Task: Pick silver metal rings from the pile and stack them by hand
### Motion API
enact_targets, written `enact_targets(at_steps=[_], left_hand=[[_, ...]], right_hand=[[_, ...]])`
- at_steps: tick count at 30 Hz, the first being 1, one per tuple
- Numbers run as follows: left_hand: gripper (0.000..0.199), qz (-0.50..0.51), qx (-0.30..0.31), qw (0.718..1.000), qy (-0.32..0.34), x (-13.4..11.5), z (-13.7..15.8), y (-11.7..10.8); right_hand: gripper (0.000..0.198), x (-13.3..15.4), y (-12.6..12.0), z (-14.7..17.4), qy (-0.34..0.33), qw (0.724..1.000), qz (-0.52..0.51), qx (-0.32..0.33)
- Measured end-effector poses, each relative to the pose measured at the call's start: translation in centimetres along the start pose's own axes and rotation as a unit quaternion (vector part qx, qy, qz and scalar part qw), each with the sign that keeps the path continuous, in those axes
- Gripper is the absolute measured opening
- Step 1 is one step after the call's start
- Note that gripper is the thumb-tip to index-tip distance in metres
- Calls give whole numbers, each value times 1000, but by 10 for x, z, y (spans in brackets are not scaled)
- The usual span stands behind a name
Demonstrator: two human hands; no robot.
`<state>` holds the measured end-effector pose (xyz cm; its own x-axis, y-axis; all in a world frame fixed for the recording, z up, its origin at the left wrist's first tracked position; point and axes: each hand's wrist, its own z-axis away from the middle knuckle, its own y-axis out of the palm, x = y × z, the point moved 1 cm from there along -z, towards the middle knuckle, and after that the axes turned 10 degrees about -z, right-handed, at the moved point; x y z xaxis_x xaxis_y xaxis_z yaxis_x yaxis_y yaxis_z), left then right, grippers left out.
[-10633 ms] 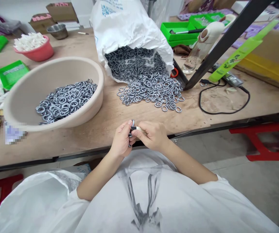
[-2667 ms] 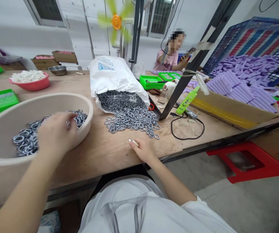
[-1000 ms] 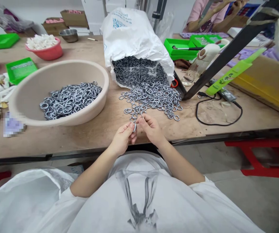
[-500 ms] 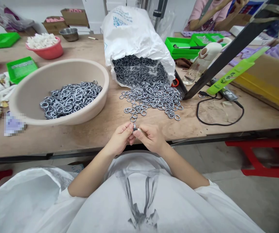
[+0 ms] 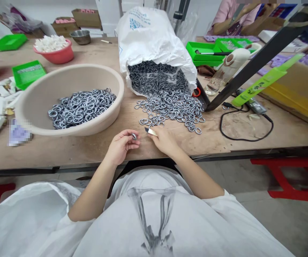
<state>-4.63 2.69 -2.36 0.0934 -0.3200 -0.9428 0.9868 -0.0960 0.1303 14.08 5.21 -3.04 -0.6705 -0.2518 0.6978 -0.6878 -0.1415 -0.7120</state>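
As LH (image 5: 119,147) grips ring (image 5: 134,136), QR (image 5: 134,24) shows.

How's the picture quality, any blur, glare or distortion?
Head view: bright, fairly even light; small glints on the grey rings in the beige basin; left hand and right hand reasonably sharp; apparent wide-angle stretch on the red stool at the right edge; pixelation masking a lilac piece by the basin.

It's silver-grey for the rings (image 5: 170,109), cream and black for the tool (image 5: 152,132)! Beige basin (image 5: 32,103), white bag (image 5: 148,43) with blue print (image 5: 137,24), green trays (image 5: 9,43).
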Motion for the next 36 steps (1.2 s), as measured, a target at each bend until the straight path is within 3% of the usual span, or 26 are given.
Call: enact_targets(at_steps=[4, 7, 9, 14, 19, 23, 27, 31, 36], left_hand=[[27, -37, 2, 999, 38, 7, -4, 15], [39, -139, 26, 984, 112, 12, -3, 30], [48, -147, 34, 979, 135, 14, -1, 37], [55, 13, 65, 995, 80, 16, 6, 47], [55, 36, 100, 993, 50, 13, 10, 50], [53, 66, 148, 987, 10, 8, 13, 50], [55, 122, 192, 973, -28, 3, 16, 48], [58, 149, 175, 971, -69, 5, 18, 49], [56, 162, 165, 970, -72, 8, 18, 51]], right_hand=[[27, -1, -1, 2, 5, 977, -212, 14], [29, 4, 1, 8, 11, 949, -314, 16], [28, 8, 1, 13, 12, 933, -360, -1], [32, 19, 1, 25, -34, 906, -420, -24], [50, 19, 3, 20, -4, 887, -461, -11], [58, 13, 1, 20, -12, 897, -437, -60], [57, 12, -5, 33, -72, 945, -311, -69], [51, 17, -8, 43, -140, 966, -210, -58], [49, 24, -12, 43, -148, 975, -160, -49]])
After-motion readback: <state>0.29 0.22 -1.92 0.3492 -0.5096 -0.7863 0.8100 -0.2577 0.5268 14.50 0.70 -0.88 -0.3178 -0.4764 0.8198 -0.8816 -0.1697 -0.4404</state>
